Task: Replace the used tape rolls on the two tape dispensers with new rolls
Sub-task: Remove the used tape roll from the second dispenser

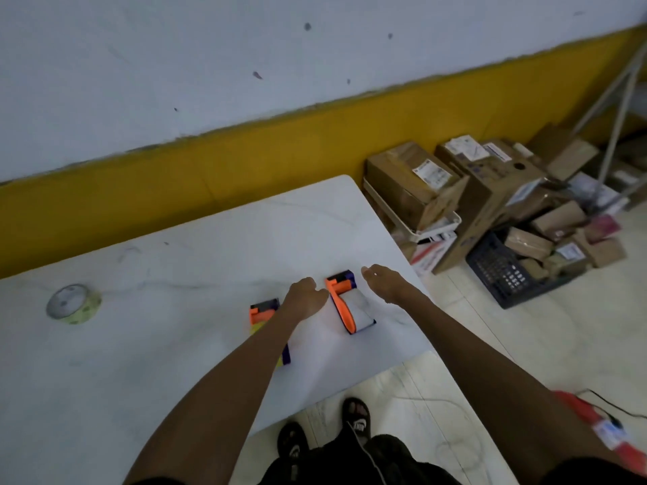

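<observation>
White marble-patterned surface [182,344] fills the lower left of the view, set against a wall that is yellow below and pale above. Two orange and purple tape dispensers lie on it near its right edge. The right dispenser [350,304] carries a roll of white tape and lies between both hands. The left dispenser [265,311] is partly hidden under the left forearm, with yellowish tape showing on it. The left hand [305,298] is curled into a loose fist, touching or just beside the right dispenser's orange handle; whether it grips anything cannot be told. The right hand [384,278] hovers just beside the same dispenser, fingers bent and slightly apart, holding nothing. A loose roll of yellowish tape [74,304] lies well apart near the left edge. Cardboard boxes [455,190] and a dark plastic crate [504,271] are piled on the floor to the right.
</observation>
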A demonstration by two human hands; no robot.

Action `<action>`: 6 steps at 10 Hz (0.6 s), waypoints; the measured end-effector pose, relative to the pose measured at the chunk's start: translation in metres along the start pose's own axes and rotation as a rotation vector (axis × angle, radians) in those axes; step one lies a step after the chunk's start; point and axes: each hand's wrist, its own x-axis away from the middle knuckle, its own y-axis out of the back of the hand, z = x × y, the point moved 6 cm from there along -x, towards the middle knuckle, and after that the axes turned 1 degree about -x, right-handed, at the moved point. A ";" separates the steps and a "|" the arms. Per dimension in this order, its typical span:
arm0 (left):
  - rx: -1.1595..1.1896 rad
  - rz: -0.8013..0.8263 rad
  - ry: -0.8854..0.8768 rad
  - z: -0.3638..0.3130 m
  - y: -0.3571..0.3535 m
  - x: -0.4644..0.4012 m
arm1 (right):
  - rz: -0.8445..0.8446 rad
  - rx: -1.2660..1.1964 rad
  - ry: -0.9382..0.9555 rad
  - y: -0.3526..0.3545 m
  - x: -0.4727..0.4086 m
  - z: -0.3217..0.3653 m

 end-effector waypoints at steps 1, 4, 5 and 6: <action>0.110 0.036 0.070 0.000 -0.028 -0.006 | 0.019 -0.132 -0.081 -0.009 -0.002 -0.022; 0.751 0.051 0.374 0.009 -0.077 0.001 | 0.170 -0.323 -0.156 -0.046 -0.007 -0.060; 0.850 0.035 0.419 0.006 -0.083 0.005 | 0.166 -0.332 -0.157 -0.045 -0.008 -0.059; 0.940 0.017 0.433 0.000 -0.084 0.005 | 0.162 -0.292 -0.178 -0.038 -0.008 -0.055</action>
